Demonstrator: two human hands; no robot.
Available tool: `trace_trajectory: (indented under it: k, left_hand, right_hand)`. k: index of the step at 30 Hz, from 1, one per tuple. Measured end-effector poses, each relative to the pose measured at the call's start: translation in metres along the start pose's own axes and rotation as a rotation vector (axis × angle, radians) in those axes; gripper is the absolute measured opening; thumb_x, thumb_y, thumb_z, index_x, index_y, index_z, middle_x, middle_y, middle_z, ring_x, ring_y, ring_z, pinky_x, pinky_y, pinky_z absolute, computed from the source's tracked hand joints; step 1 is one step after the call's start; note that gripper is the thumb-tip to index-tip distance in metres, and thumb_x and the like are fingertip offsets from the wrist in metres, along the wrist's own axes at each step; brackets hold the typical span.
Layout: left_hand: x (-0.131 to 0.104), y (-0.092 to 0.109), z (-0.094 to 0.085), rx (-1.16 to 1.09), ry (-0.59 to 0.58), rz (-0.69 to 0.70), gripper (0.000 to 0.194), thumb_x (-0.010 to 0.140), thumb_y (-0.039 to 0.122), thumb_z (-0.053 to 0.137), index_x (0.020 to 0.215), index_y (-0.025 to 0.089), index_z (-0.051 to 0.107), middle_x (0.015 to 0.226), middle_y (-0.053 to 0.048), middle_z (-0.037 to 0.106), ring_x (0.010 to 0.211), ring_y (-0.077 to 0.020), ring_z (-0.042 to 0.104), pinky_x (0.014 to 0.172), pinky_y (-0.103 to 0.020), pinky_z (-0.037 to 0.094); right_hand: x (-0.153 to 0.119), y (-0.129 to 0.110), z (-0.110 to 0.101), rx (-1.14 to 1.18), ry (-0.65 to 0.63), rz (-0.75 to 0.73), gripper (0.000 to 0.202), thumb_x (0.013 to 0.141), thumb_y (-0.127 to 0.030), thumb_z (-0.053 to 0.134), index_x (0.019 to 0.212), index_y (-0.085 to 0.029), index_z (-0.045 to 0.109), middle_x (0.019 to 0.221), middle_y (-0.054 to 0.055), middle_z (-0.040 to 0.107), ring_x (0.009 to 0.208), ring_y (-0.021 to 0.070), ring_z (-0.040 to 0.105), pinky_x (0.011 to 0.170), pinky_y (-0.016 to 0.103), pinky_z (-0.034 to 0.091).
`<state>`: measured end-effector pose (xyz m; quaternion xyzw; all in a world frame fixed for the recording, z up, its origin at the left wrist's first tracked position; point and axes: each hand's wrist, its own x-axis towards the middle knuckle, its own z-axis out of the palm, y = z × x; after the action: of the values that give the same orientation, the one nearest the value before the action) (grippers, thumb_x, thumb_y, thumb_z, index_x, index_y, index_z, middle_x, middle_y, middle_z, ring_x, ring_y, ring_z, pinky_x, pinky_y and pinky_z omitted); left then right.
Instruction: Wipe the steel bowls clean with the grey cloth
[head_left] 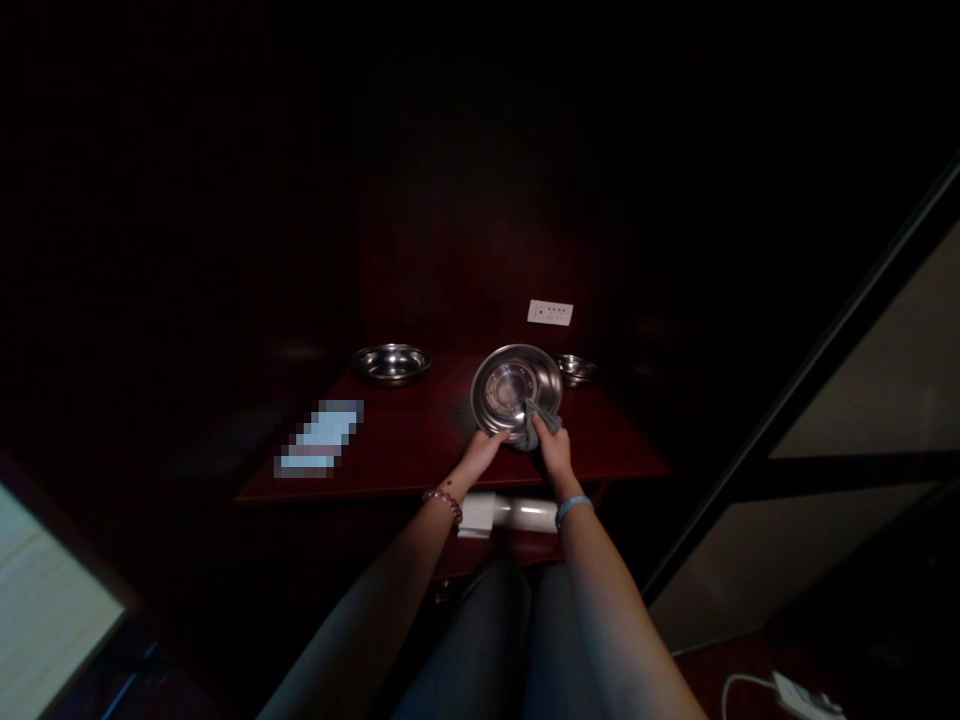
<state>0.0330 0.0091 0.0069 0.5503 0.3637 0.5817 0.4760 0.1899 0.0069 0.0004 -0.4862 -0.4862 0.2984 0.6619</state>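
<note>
A round stainless steel bowl (502, 385) is tilted up toward me above the front part of the dark red table (405, 450). My left hand (482, 452) grips its lower left rim, thumb on the inner side. My right hand (553, 447) is closed on a grey cloth (529, 425), which is pressed against the bowl's lower right inner side and rim. Behind and to the right, partly hidden by the held bowl, sits a smaller steel bowl (577, 370). Another steel bowl (393, 364) stands upright at the back left of the table.
A blurred-out flat item (321, 440) lies at the table's left. A white socket plate (550, 313) is on the back wall. Below the tabletop are a white box-like thing and a pale cylinder (529, 515). A power strip (806, 697) with a cable lies at lower right.
</note>
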Motion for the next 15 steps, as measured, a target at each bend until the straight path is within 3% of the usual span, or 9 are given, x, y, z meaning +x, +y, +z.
trace_trajectory:
  k: [8,11,15]
  left_hand:
    - [-0.005,0.009,-0.005,-0.122,0.141,-0.027,0.032,0.068,0.018,0.068,0.099,0.017,0.069,0.099,-0.006,0.075,0.110,-0.0253,0.065,0.105,-0.045,0.045]
    - [-0.002,0.003,-0.006,-0.116,0.182,0.012,0.037,0.071,0.019,0.066,0.108,0.018,0.066,0.111,-0.006,0.073,0.117,-0.0239,0.061,0.108,-0.043,0.043]
    - [0.001,-0.003,-0.006,-0.063,0.220,0.138,0.048,0.077,0.021,0.063,0.124,0.019,0.058,0.134,-0.007,0.062,0.132,-0.0224,0.050,0.117,-0.039,0.031]
  right_hand:
    - [-0.002,-0.004,0.000,0.036,0.033,0.019,0.046,0.076,-0.049,0.069,0.102,-0.012,0.076,0.104,0.011,0.077,0.098,0.0252,0.071,0.088,0.033,0.052]
    - [-0.002,-0.004,0.000,0.005,0.018,0.016,0.046,0.076,-0.050,0.069,0.103,-0.013,0.076,0.104,0.010,0.077,0.099,0.0252,0.071,0.088,0.032,0.052]
    - [-0.003,-0.004,0.000,-0.035,-0.003,0.017,0.046,0.077,-0.051,0.068,0.103,-0.014,0.076,0.102,0.010,0.077,0.099,0.0257,0.071,0.089,0.032,0.052]
